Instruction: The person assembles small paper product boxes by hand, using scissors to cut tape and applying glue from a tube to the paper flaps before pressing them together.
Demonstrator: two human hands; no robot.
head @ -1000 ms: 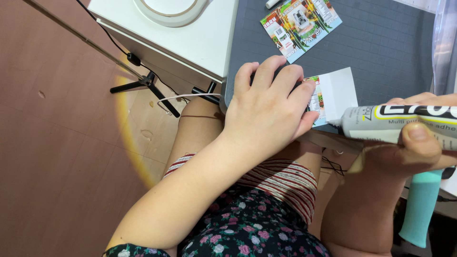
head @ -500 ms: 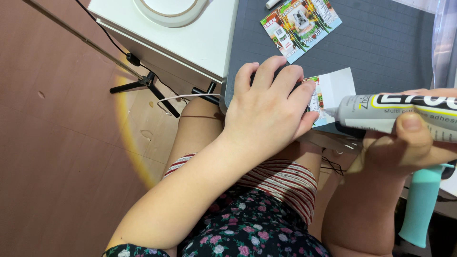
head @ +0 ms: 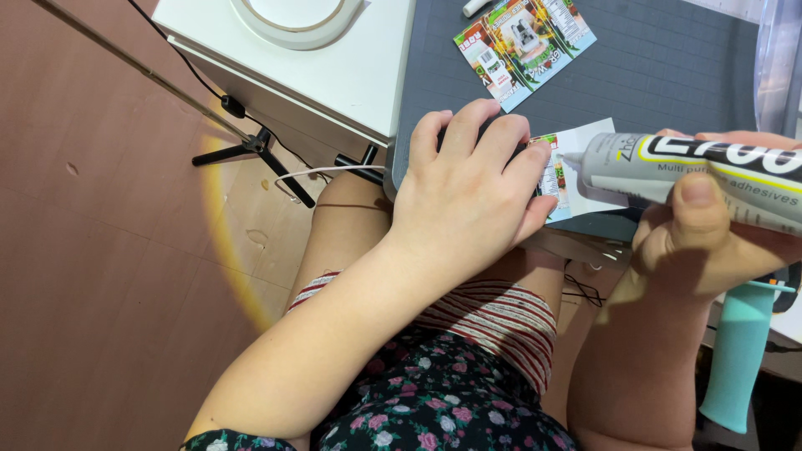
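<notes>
The left hand (head: 472, 196) lies flat, fingers spread, and presses a small printed card (head: 558, 171) on the grey mat (head: 668, 75) at the counter edge. Just right of it, the right hand (head: 710, 242) is closed around a grey glue tube (head: 710, 171), nozzle almost over the card. The tube looks soft and light; best held mid-body, squeezed gently.

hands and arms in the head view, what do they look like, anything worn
Both arms are bare to the frame edge: no sleeves, gloves, watch or rings visible. The left hand and right hand have short, unpainted nails on the fingers.
</notes>
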